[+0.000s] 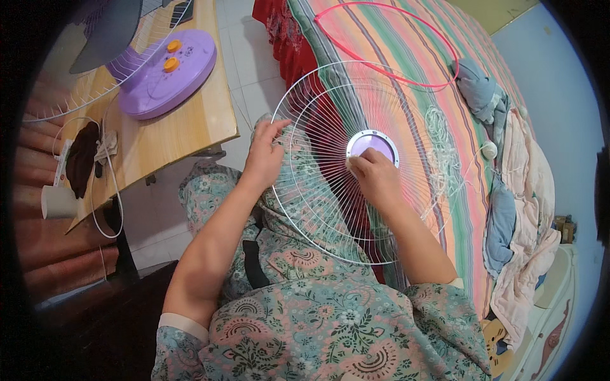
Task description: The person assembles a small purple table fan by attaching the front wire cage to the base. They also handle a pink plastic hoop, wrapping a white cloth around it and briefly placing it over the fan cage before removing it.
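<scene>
A round white wire fan grille (pixel 311 216) rests across my lap and the edge of the bed. Its centre is a purple disc with a white ring (pixel 372 133). At the grille's left rim, my left hand (pixel 264 159) grips the wire, fingers bent over it. My right hand (pixel 379 183) is closed at the lower left of the centre ring, pinching a small pale piece of cloth (pixel 351 162) that is mostly hidden by the fingers.
A fan with a purple base (pixel 168 76) and orange knobs stands on the wooden table (pixel 190 136) at left. On the striped bed (pixel 406 38) lie a pink hoop (pixel 356 57), white string (pixel 441 146) and crumpled clothes (pixel 521 184). A white cup-like object (pixel 58 202) is at far left.
</scene>
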{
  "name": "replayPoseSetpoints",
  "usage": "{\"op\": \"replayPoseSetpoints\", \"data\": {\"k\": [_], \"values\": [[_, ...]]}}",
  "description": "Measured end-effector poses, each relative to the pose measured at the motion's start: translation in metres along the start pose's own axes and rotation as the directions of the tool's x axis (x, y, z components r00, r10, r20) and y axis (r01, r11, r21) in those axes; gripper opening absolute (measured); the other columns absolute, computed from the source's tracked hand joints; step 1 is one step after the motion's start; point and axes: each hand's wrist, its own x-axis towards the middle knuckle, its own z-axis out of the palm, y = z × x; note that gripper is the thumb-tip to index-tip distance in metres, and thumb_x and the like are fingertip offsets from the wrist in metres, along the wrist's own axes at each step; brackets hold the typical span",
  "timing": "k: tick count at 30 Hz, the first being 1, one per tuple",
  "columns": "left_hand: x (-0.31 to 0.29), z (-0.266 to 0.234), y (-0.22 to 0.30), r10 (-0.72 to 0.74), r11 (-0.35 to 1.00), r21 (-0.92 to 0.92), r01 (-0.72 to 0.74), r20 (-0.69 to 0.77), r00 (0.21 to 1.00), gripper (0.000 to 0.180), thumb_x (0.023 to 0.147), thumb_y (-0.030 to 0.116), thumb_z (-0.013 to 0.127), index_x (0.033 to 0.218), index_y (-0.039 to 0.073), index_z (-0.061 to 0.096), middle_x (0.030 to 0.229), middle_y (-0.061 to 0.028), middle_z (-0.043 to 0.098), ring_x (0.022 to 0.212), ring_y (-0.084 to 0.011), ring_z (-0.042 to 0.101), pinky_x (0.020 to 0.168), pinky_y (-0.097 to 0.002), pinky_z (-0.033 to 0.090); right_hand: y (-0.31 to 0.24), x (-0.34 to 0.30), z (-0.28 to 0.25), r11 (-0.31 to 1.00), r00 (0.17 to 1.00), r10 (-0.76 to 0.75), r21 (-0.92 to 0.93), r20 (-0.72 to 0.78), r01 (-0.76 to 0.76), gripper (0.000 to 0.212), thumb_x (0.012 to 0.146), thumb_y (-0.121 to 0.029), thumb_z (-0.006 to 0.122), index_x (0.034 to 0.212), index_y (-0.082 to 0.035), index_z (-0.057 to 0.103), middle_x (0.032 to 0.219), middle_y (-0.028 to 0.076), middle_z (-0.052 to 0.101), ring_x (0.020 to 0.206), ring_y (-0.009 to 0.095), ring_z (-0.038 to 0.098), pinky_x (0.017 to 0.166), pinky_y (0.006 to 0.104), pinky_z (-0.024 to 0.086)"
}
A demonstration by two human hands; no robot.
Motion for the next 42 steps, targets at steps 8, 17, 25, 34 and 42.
{"op": "replayPoseSetpoints", "data": {"k": [8, 17, 25, 34, 42], "values": [[0.001, 0.003, 0.003, -0.012, 1.0, 0.018, 0.012, 0.008, 1.0, 0.05, 0.074, -0.007, 0.042, 0.121, 0.007, 0.054, 0.109, -0.0121, 0.048, 0.103, -0.0267, 0.05, 0.092, -0.0323, 0.04, -0.003, 0.001, 0.0, 0.992, 1.0, 0.005, 0.126, -0.002, -0.004, 0.009, 0.081, -0.012, 0.063, 0.089, -0.007, 0.065, 0.086, 0.008, 0.059, 0.085, 0.029, 0.059, 0.069, 0.0386, 0.048], [0.001, -0.001, 0.007, -0.02, 1.0, 0.024, 0.019, 0.047, 0.999, 0.05, 0.075, -0.006, 0.041, 0.122, 0.007, 0.053, 0.112, -0.0122, 0.047, 0.106, -0.0265, 0.049, 0.091, -0.0314, 0.04, 0.03, -0.005, -0.019, 0.965, 0.976, 0.192, 0.201, -0.106, -0.168, 0.014, 0.077, -0.004, 0.066, 0.09, -0.006, 0.067, 0.09, 0.009, 0.061, 0.083, 0.027, 0.061, 0.074, 0.0349, 0.049], [0.0, 0.0, 0.004, 0.001, 0.999, 0.041, -0.003, 0.05, 0.999, 0.05, 0.074, -0.005, 0.041, 0.121, 0.007, 0.054, 0.115, -0.0127, 0.046, 0.108, -0.0278, 0.048, 0.094, -0.0325, 0.039, 0.029, 0.012, 0.006, 0.997, 0.986, 0.053, -0.039, -0.159, -0.06, 0.015, 0.072, -0.008, 0.063, 0.086, -0.011, 0.07, 0.089, 0.006, 0.06, 0.084, 0.025, 0.059, 0.069, 0.0365, 0.05], [0.0, -0.001, 0.004, -0.021, 0.999, 0.037, 0.017, 0.094, 0.995, 0.051, 0.073, -0.006, 0.038, 0.121, 0.004, 0.053, 0.12, -0.0123, 0.041, 0.112, -0.0248, 0.045, 0.101, -0.0323, 0.034, 0.036, 0.023, 0.012, 0.966, 0.958, 0.237, 0.141, -0.161, -0.215, 0.009, 0.079, -0.012, 0.063, 0.086, -0.006, 0.062, 0.087, 0.011, 0.058, 0.084, 0.032, 0.057, 0.071, 0.0416, 0.048], [0.0, -0.001, 0.004, -0.021, 0.999, 0.031, 0.018, 0.08, 0.997, 0.048, 0.072, -0.006, 0.038, 0.116, 0.004, 0.055, 0.119, -0.0114, 0.041, 0.112, -0.0249, 0.045, 0.101, -0.0317, 0.034, 0.041, 0.032, 0.021, 0.97, 0.942, 0.234, 0.125, -0.242, -0.209, 0.011, 0.078, -0.009, 0.063, 0.085, -0.004, 0.055, 0.084, 0.013, 0.056, 0.08, 0.035, 0.056, 0.067, 0.0438, 0.046]]}}
